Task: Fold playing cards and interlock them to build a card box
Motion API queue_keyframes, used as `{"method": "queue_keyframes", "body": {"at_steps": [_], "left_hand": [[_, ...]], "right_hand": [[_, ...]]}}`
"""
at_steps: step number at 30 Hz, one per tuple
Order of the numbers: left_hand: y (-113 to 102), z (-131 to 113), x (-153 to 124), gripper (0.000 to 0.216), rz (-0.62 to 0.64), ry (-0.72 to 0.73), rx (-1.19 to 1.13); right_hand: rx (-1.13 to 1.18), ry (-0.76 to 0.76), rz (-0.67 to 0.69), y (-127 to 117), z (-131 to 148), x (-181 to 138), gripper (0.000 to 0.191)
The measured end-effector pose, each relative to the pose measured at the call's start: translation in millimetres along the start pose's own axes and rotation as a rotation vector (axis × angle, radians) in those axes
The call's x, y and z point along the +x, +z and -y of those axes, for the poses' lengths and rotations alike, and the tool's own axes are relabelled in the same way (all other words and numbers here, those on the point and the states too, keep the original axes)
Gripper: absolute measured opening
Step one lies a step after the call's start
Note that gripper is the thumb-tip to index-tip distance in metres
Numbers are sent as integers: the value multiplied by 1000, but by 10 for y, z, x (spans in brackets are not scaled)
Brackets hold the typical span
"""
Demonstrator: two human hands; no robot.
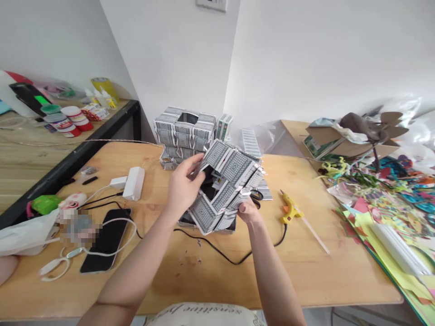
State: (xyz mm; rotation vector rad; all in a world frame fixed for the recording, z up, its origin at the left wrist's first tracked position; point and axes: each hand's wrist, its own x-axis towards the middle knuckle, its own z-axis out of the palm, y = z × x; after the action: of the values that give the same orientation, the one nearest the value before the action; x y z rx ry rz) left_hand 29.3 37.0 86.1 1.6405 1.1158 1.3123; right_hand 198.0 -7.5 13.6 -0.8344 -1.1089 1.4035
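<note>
Between my hands is a tilted box-shaped structure built of folded playing cards, grey patterned backs outward, with an opening in its upper side. My left hand grips its left edge, the thumb at the opening. Supporting it from the lower right is my right hand, its fingers partly hidden behind the cards. A dark tray-like base shows below the structure. Behind it stands a similar stacked card structure, with a hole in its top. A yellow glue gun with a clear glue stick lies to the right.
A phone, a white charger and cables lie on the left. The glue gun's black cord crosses the front of the table. Coloured paper scraps and an open cardboard box occupy the right. Paint jars stand on the left shelf.
</note>
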Motion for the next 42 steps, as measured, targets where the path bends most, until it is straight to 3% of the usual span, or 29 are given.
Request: {"method": "queue_keyframes", "body": {"at_steps": [3, 5, 8, 10, 12, 16, 19, 21, 22, 26, 32, 38, 42], "left_hand": [[148, 21, -21, 54, 113, 2, -225], [171, 2, -30, 57, 207, -72, -458], [81, 11, -36, 71, 317, -326, -797], [-19, 74, -45, 82, 359, -520, -926], [-113, 176, -67, 77, 357, -673, -981], [-265, 385, -138, 39, 249, -835, -935], [-365, 477, -197, 31, 122, -797, -856], [-395, 500, -231, 33, 72, -751, -769], [-394, 501, -244, 36, 66, -726, -718], [-322, 443, -246, 44, 91, -627, -568], [-292, 216, -237, 38, 122, -691, -603], [-290, 148, -303, 36, -2, -650, -553], [-276, 121, -357, 36, -55, -665, -606]], "right_hand": [[-180, -121, -55, -80, 301, -15, 72], [-423, -180, -51, -47, 568, -38, 73], [-853, -292, -78, 134, 885, -98, 91], [-1087, -286, -43, 283, 949, -148, 82], [-1196, -247, -5, 387, 891, -196, 70], [-1093, -206, 17, 305, 629, -234, 53], [-938, -116, -290, 48, 447, -179, 34], [-840, -43, -549, -112, 336, -111, 40], [-786, 15, -583, -167, 288, -78, 43], [-478, 240, -578, -187, 243, -40, 41], [-182, 223, -621, 3, 555, -204, 32], [-289, 218, -742, 160, 471, -314, 39], [-440, 76, -822, 241, 480, -415, 42]]}}
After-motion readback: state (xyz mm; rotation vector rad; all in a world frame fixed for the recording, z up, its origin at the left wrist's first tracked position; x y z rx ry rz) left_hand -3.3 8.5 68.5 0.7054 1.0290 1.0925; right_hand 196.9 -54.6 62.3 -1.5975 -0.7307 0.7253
